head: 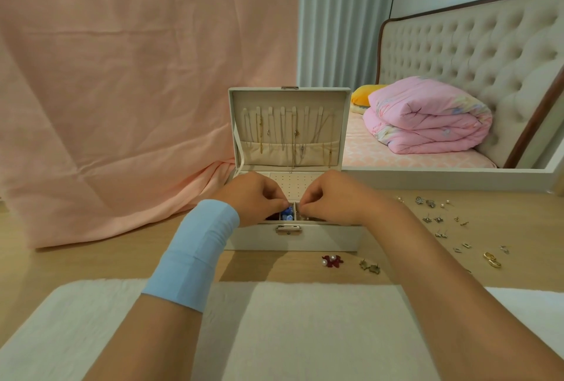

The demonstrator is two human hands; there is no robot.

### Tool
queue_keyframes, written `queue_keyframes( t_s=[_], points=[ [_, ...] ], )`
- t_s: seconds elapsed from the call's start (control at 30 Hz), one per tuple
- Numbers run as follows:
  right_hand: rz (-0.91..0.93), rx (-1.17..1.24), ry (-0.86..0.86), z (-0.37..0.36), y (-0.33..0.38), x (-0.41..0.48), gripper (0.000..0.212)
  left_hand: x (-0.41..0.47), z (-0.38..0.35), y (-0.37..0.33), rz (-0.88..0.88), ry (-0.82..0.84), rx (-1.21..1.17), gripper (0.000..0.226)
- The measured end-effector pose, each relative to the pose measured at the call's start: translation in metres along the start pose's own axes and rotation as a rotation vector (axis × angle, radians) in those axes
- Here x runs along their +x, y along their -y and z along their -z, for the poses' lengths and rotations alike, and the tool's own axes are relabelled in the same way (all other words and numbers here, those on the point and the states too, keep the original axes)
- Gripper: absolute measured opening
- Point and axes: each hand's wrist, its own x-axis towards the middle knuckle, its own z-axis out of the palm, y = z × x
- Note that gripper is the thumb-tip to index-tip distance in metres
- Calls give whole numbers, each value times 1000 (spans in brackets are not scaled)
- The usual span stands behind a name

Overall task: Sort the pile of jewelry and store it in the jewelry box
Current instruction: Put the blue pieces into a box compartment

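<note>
Left hand [253,197]: it is hovering over the front compartments of the jewelry box [305,240], fingers curled, thumb and forefinger pinching the blue piece [287,214].
Blue piece: it is sitting low in a front compartment, so a loose pinch is risking a drop among pieces already sorted there.
Lid [290,130]: it is standing upright behind both hands, with necklaces [293,139] hanging inside; a knuckle lifting too high is likely snagging a chain and tangling it.
Right hand [329,197]: its fingers are curling in with the tips pressed together just beside the left hand's; I cannot tell what they are gripping, if anything.
Crowding: 2 hands are working in 1 small gap, so each is blocking the view of the compartments and a piece is liable to end up in the wrong one.
Red earrings [332,261]: 2 are lying on the table just in front of the box, beneath the right forearm, which is at risk of sweeping them off.
Loose pile [436,219]: small studs are lying scattered well to the right of the box, still unsorted.
Gold hoops [492,259]: they are resting at the pile's near edge, close to the right forearm's path.
</note>
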Motion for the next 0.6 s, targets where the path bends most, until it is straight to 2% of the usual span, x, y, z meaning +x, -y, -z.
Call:
queue_keyframes(
  t_s=[0.17, 0.33, 0.47, 0.6],
  points=[
    [-8, -114, 1, -8, 9, 2, 17, -1, 1, 3, 2, 11, -39, 4],
    [-29, 33, 59, -3, 2, 2, 11, 0, 2, 2, 2, 30, -50, 4],
    [-4, 145, -45, -7, 3, 5, 7, 0, 2, 3, 8, 37, -61, 5],
    [17, 9, -111, -14, 10, 5, 11, -1, 2, 1, 7, 11, -53, 5]
  ],
)
